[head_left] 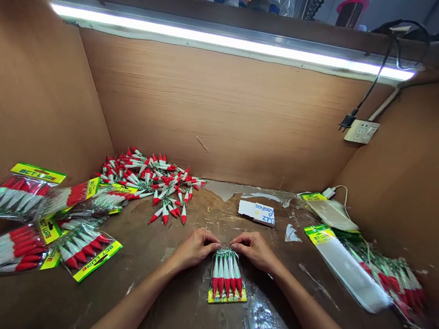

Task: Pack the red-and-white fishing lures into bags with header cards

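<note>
In the middle of the table a clear plastic bag of red-and-white fishing lures (226,275) lies flat, its yellow header card towards me. My left hand (194,248) is closed in a pinch at the far left corner of this bag. At the far right corner my right hand (256,250) pinches in the same way, thumb against fingers. Several lures lie side by side inside, red tips pointing at me and green ends between my hands. The exact edge under my fingertips is too small to make out.
Loose lures (146,174) are heaped at the back left. Filled lure packets (19,196) pile up on the left. At the right lie flat plastic bags (346,268) and more lures (401,277). A small white box (257,212) stands behind my hands; a plug (347,121) dangles at the right.
</note>
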### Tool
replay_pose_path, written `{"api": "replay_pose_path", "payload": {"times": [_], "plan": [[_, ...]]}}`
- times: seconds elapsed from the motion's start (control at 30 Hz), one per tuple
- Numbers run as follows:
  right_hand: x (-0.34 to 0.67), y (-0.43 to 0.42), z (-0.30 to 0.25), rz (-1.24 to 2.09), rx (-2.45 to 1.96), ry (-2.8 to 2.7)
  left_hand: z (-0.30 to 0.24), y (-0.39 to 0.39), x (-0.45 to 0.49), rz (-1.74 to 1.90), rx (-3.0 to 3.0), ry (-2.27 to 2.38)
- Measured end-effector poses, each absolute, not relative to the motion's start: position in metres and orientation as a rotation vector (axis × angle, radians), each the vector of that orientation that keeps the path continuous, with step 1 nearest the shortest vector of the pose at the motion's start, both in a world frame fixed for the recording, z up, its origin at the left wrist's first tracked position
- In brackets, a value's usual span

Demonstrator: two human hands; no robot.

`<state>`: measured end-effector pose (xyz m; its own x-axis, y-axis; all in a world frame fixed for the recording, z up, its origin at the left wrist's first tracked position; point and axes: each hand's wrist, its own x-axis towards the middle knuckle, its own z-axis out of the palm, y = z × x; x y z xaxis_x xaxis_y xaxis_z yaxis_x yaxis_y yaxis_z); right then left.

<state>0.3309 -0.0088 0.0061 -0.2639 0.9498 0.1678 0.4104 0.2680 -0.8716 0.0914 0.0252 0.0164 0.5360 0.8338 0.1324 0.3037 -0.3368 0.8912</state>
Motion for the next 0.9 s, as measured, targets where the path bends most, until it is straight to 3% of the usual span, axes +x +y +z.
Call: {"api": "replay_pose_path", "payload": {"times": [0.17, 0.67, 0.9], "plan": [[0.330, -0.007, -0.002, 0.622, -1.264, -1.968, 0.010, 0.027, 0.093, 0.779, 1.937, 0.921], [0.339, -0.012, -0.018, 0.395, -1.134, -2.110, -0.001, 0.024, 0.094, 0.692, 2.121, 0.758], [0.362, -0.037, 0.001, -0.189, -0.973, -2.591, 0.004, 0.001, 0.076, 0.565, 2.457, 0.670]]}}
